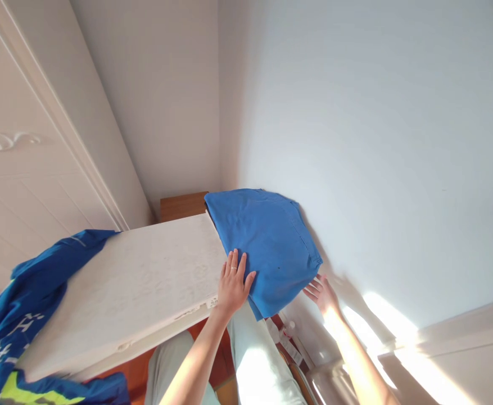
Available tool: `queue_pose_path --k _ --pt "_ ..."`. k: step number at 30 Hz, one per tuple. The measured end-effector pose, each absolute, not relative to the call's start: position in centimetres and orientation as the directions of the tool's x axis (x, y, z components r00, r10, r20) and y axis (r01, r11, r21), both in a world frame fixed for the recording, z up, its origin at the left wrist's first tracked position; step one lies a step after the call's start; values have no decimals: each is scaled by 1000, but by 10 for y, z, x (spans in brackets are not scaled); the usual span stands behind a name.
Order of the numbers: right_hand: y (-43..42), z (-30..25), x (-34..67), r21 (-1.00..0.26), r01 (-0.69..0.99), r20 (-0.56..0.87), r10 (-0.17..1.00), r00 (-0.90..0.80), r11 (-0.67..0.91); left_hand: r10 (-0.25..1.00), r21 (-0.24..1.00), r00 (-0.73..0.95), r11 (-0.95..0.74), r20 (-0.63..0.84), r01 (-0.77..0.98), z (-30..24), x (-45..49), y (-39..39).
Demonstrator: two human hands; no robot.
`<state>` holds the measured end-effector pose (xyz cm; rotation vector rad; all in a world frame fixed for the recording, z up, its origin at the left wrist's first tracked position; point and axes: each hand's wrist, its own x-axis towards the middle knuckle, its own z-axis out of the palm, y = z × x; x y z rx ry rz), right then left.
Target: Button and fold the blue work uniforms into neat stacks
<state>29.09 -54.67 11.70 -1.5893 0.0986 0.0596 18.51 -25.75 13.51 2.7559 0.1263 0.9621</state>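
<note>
A folded blue cloth (267, 242) lies on the far right end of a white board (145, 287), overhanging its edge. My left hand (233, 284) rests flat on the cloth's near edge, fingers stretched out, a ring on one finger. My right hand (322, 293) is at the cloth's right corner by the wall, fingers extended under the hanging edge.
A blue garment with white print and a yellow-green patch (22, 326) drapes over the board's left end. White walls rise ahead and to the right. A panelled white door (22, 146) stands at left. My legs in pale trousers (250, 360) show below.
</note>
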Motion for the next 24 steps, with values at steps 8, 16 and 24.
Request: queue_pose_path --k 8,16,24 --pt "-528 129 289 -925 -160 -196 -72 978 344 147 233 785 -972 602 3 137 184 -258" --pt "-527 117 291 -904 -134 -216 -165 962 406 135 230 759 -973 636 -20 136 183 -257" --pt "-522 117 288 -970 -38 -119 -331 936 241 134 219 751 -976 647 -14 134 184 -257"
